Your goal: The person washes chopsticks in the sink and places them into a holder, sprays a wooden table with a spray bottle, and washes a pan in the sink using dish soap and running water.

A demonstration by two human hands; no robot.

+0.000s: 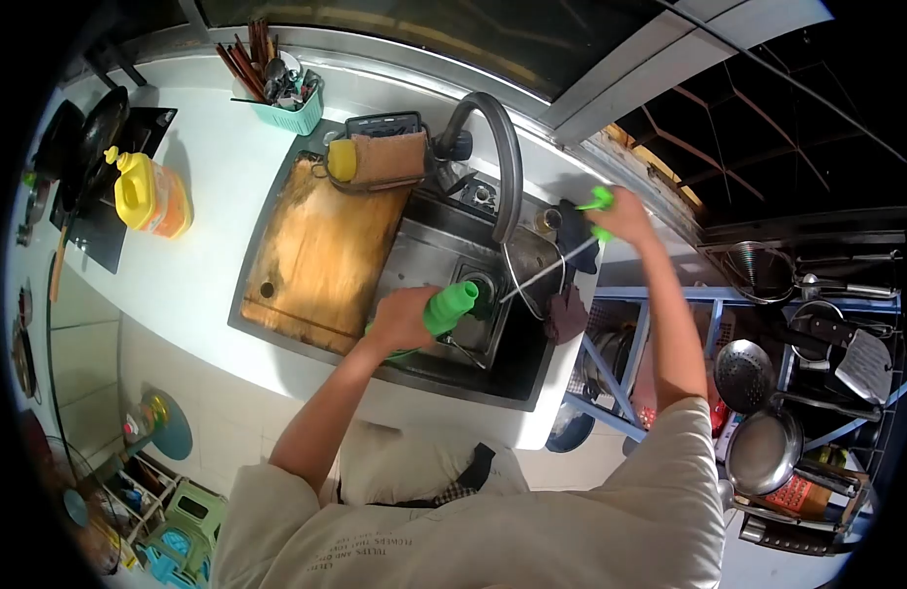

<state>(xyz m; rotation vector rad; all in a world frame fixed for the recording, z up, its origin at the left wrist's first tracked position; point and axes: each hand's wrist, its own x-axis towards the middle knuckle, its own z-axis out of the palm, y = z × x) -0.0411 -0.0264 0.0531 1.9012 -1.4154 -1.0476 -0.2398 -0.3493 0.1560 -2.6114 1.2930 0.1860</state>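
My left hand [404, 320] is closed around a green bottle [450, 308] over the sink [424, 245]. The bottle is tilted, with its open neck toward the upper right. In my right hand [626, 218], out past the sink's right side, is a green spray head [600, 200]. A long thin tube [549, 267] runs from it down to the left, its end over the sink near the bottle's neck. The spray head and the bottle are apart. My fingers hide most of the bottle's body.
A wooden cutting board [321, 250] covers the sink's left part. Behind stand a curved faucet [510, 147] and a sponge basket [389, 162]. A yellow jug [149, 196] stands on the left counter [218, 157]. Dark cloths [567, 316] hang at the right edge, near hanging pans [765, 452].
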